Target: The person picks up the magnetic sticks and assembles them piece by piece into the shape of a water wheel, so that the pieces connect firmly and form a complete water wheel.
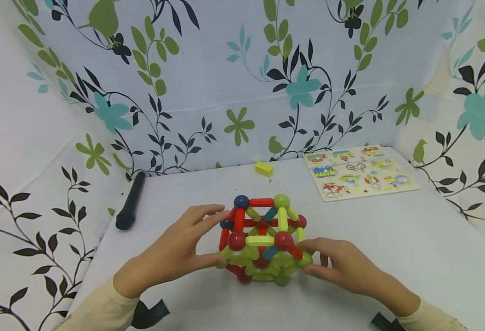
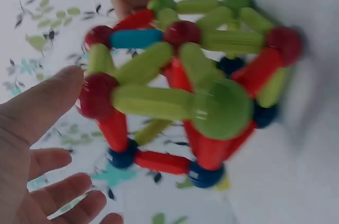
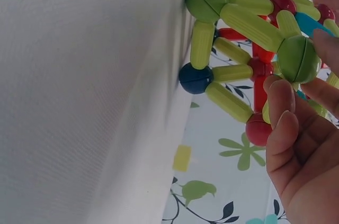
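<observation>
A ball-and-stick toy structure (image 1: 260,241) stands on the white table between the two hands, built of red, green and blue balls joined by red, lime and teal rods. At its left side is my left hand (image 1: 184,243), thumb by a lower ball and fingers by the upper blue balls. In the left wrist view the left thumb (image 2: 58,94) meets a red ball (image 2: 98,96), while the other fingers are spread. On the opposite side my right hand (image 1: 343,266) pinches a green corner ball (image 3: 299,59); its bent fingers show in the right wrist view.
Behind the structure lies a small yellow block (image 1: 264,168). A picture puzzle board (image 1: 360,172) is at the back right, and a black microphone (image 1: 131,201) lies along the left edge. Patterned cloth (image 1: 192,99) hangs behind the table.
</observation>
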Available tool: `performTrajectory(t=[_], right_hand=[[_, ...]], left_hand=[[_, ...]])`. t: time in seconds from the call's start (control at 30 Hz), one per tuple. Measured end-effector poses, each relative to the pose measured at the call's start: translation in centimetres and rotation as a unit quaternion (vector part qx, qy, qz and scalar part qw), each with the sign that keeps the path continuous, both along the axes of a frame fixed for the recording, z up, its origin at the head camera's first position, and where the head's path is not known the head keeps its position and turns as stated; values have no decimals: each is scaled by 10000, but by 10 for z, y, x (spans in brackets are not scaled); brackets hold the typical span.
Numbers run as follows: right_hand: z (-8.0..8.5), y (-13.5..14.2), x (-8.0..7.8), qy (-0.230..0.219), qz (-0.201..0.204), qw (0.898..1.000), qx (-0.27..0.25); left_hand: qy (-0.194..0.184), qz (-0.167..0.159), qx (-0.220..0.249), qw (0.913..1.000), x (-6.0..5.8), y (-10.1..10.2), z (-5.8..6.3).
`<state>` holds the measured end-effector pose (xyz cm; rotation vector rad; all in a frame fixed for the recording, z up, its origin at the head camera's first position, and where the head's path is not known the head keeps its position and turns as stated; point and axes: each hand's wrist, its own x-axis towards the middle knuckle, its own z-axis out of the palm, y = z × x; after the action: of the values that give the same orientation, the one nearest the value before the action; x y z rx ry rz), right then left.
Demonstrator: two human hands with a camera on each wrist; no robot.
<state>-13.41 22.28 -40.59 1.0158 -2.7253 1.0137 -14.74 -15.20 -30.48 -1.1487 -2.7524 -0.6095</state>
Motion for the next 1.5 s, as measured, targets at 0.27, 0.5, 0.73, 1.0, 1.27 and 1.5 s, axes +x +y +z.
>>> performTrajectory(t=[0.27,0.5,0.73,1.0,1.27,1.5], right_hand=[[12,-1,-1,-558,-1127,9917,274],[13,-7,-7,-1396,-919,9843,562],[7,-7,-11,-1400,-776,9858,502],[8,-1,-25,-1637,-563,9840,425],[4,7,-69,-1765,-253,9837,223],[3,8,-111,-1840,-142,9827,121]], left_hand=[[-1867,637,385,9796,-16,-29,-50],[-2418,701,436,9668,-24,-26,-76],[-2388,737,508,9669,-24,-25,-79],[-2152,813,476,9720,-25,-19,-78],[-1961,1041,435,9741,-43,-7,-79],[-1919,1242,478,9724,-71,0,-84]])
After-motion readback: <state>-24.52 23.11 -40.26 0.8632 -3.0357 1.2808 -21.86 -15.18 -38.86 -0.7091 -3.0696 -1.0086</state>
